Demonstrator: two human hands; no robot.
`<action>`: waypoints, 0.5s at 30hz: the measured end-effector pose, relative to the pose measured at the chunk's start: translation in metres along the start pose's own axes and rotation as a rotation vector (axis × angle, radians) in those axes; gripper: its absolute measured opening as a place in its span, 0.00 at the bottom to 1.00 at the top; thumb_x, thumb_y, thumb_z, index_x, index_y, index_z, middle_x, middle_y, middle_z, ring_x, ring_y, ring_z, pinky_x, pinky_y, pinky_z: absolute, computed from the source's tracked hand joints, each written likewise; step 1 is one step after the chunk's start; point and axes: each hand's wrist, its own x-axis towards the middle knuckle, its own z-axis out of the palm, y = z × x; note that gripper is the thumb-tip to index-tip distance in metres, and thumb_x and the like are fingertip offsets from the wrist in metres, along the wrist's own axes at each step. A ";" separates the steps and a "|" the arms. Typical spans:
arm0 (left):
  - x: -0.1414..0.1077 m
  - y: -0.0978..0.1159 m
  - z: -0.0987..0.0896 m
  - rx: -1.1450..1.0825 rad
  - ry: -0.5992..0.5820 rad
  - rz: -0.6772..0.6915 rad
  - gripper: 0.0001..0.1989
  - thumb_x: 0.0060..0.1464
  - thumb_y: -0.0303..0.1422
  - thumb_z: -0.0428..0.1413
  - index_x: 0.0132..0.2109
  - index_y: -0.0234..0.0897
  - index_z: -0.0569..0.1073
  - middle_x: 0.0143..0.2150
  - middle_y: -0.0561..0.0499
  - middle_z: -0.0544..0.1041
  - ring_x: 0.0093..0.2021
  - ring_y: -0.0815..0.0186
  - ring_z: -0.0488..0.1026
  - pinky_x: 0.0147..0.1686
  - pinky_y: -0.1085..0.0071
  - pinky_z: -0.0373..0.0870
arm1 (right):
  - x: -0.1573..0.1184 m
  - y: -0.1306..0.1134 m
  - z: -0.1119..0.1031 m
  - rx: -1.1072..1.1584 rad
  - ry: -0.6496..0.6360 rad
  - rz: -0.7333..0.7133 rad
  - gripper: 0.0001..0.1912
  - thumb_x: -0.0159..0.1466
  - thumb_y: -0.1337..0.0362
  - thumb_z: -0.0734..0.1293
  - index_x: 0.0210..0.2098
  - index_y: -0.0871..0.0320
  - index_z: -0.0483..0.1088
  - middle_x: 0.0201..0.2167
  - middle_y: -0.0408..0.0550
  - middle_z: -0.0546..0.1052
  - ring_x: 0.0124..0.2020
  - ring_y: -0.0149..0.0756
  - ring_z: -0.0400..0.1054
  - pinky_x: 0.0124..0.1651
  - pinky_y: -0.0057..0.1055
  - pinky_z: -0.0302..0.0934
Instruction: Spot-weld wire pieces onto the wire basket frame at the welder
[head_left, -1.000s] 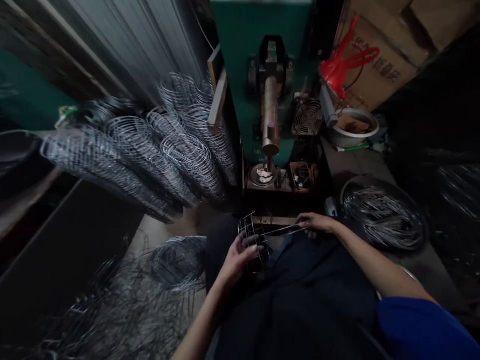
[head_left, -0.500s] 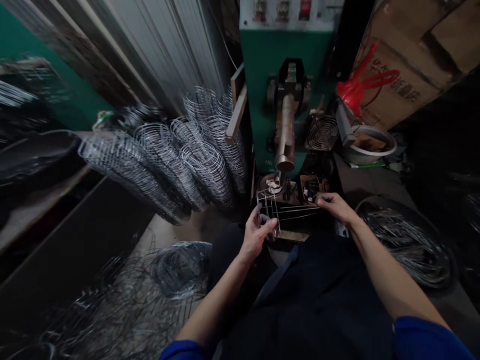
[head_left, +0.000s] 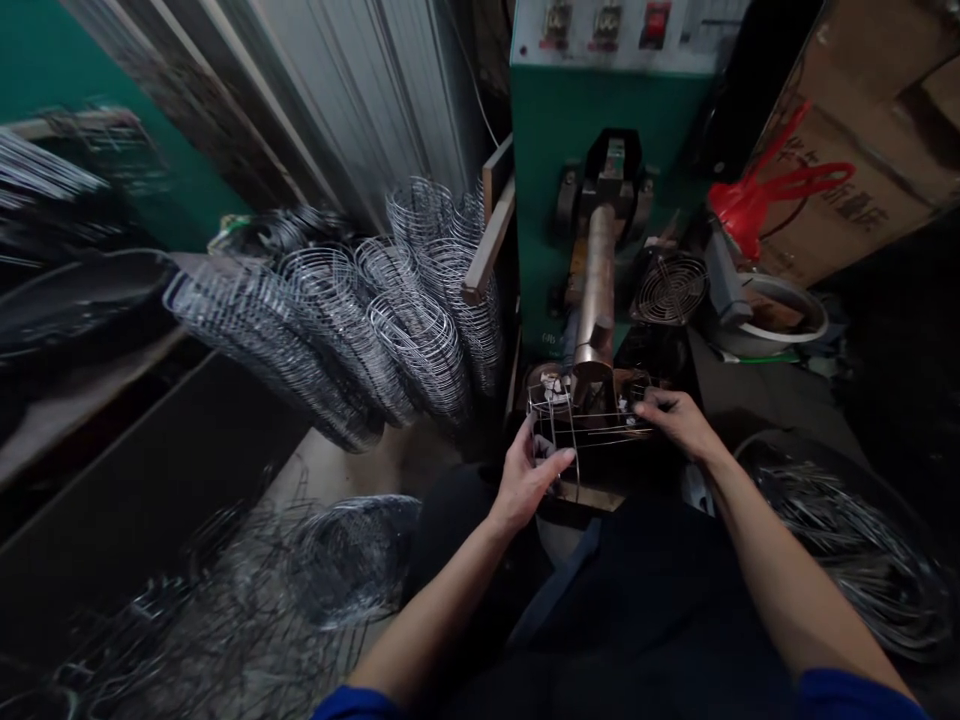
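Note:
My left hand (head_left: 529,475) grips a thin wire frame (head_left: 576,450), made of crossing metal rods, between the thumb and fingers. To the right, the fingers of my right hand (head_left: 679,422) are pinched at the right ends of thin straight wires (head_left: 611,432), which reach across to the frame. Both hands are just below the thick metal arm (head_left: 596,290) of a green machine (head_left: 551,130). Whether the wires touch the frame or the machine's lower part is too dark to tell.
Stacks of wire baskets (head_left: 420,340) lean left of the machine. A single wire basket (head_left: 352,560) stands on the floor among scattered wire pieces. At right are a basin of loose wires (head_left: 847,540), a bowl (head_left: 814,320), a red bag (head_left: 750,215) and cardboard boxes (head_left: 847,200).
The view has shifted, so the machine appears further right and lower. Both hands have come slightly nearer the metal arm, with the frame and wires still held.

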 end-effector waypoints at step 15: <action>0.008 0.006 0.008 -0.029 -0.013 -0.001 0.50 0.46 0.41 0.67 0.70 0.41 0.50 0.29 0.61 0.63 0.19 0.77 0.61 0.17 0.75 0.68 | 0.011 0.005 -0.001 -0.044 0.070 -0.020 0.30 0.53 0.39 0.71 0.17 0.57 0.58 0.18 0.39 0.57 0.24 0.27 0.51 0.26 0.27 0.48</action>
